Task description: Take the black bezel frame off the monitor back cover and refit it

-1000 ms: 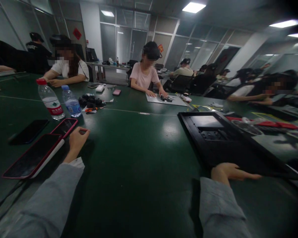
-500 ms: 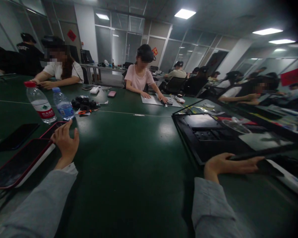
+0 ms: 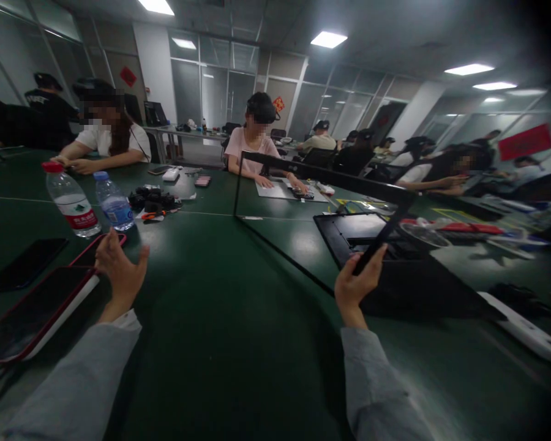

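Note:
My right hand [image 3: 359,285] grips one side of a thin black rectangular frame that looks like a laptop screen bezel [image 3: 330,173]. The bezel is held tilted above the table, and I see through its opening. Behind and right of that hand lies a flat black laptop casing part [image 3: 422,288] with a lighter panel in it. My left hand [image 3: 123,269] is raised with thumb and fingers apart, holding nothing. It hovers beside a red-edged phone [image 3: 37,312] and just in front of a blue-capped water bottle [image 3: 114,205].
A red-capped bottle [image 3: 73,205] and a black phone [image 3: 25,263] stand or lie at left. Dark small parts [image 3: 151,199] sit farther back. A white bar-shaped object [image 3: 523,327] lies at right. Across the green table [image 3: 239,343], a person [image 3: 252,144] works at a grey mat.
My right hand has swung the bezel from the right toward the middle, raising it upright over the table. My left hand stays in about the same place, its fingers turned slightly.

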Demonstrator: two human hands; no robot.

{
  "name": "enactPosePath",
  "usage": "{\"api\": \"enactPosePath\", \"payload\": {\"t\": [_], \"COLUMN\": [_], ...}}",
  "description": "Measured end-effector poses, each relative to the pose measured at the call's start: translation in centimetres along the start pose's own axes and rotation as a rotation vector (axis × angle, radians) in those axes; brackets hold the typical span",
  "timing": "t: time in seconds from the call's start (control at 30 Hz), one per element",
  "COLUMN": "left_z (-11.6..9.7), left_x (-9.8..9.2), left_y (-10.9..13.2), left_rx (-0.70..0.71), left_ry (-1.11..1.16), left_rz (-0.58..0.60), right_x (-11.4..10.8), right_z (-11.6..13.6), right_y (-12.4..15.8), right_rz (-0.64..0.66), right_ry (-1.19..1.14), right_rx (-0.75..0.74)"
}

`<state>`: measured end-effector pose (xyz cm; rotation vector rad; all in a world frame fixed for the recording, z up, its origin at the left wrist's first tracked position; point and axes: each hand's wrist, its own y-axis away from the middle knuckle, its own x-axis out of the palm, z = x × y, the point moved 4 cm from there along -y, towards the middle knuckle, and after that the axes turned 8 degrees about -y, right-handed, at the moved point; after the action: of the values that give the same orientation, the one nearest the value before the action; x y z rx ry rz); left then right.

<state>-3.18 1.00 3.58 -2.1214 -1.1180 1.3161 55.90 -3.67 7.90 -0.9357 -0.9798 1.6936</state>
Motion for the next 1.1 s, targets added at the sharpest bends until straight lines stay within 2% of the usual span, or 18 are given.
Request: {"api": "enactPosePath", "payload": {"t": [0.17, 0.37, 0.47, 0.57, 0.67, 0.73, 0.8, 0.93, 1.1], "left_z": [-0.4, -1.7, -2.0, -1.6, -0.7, -0.1, 0.1, 0.3, 1.1], "left_x": [1.5, 2.7, 2.4, 2.3, 2.6, 2.7, 2.8, 3.0, 3.7], "left_y": [0.5, 1.4, 1.6, 1.5, 1.3, 1.1, 0.9, 0.9, 1.4], "left_rx": [0.067, -0.025, -0.118, -0.197, -0.240, -0.221, -0.135, 0.065, 0.112], "left_ry": [0.185, 0.444, 0.481, 0.486, 0.420, 0.352, 0.260, -0.029, -0.312], "left_rz": [0.114, 0.412, 0.426, 0.414, 0.430, 0.448, 0.461, 0.464, 0.525], "right_x": [1.8, 4.3, 5.3, 6.4, 7.6, 8.1, 8.4, 8.8, 9.0], "right_z": [0.6, 0.6, 0.5, 0.1, -0.7, -1.3, -1.8, -2.3, -2.0], "right_y": [1.4, 2.7, 3.0, 4.2, 5.9, 6.7, 6.9, 7.2, 7.8], "right_rz": [0.145, 0.312, 0.373, 0.544, 0.721, 0.751, 0.734, 0.765, 0.862], "right_ry": [-0.149, -0.199, -0.148, -0.127, -0.189, -0.224, -0.228, -0.070, 0.146], "right_rx": [0.169, 0.216, 0.275, 0.358, 0.447, 0.433, 0.367, 0.289, 0.297]}}
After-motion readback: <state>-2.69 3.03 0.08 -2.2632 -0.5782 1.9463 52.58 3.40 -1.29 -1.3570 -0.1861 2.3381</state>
